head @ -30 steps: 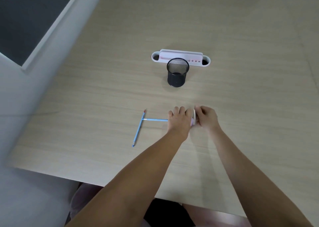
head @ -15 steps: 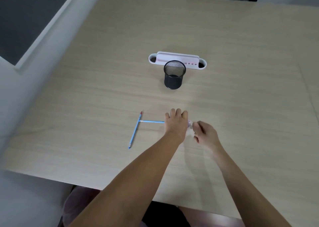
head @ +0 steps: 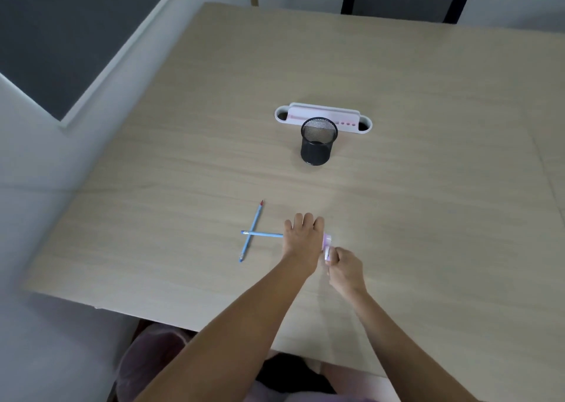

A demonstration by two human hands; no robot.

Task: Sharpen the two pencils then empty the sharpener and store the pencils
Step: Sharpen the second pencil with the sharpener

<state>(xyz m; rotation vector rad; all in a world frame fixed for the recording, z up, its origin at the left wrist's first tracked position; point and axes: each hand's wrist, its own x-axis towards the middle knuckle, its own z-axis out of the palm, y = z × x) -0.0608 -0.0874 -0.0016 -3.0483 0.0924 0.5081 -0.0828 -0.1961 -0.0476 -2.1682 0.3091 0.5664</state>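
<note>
Two hands near the worktop's (head: 428,95) front edge: left (head: 301,239) grips a pencil (head: 263,234) in the sharpener (head: 327,241), right (head: 344,268) pinches its crank. Second pencil (head: 252,231) crosses beneath; cup (head: 318,143), holder (head: 322,114) mid-worktop; broad bare wood around.

Pale wooden table (head: 397,65) beside white wall (head: 46,172), dark panel (head: 61,34).

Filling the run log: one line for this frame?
phase: sharpening | left hand: holds pencil in sharpener | right hand: turns crank | second pencil: on table | mesh cup: upright
</note>
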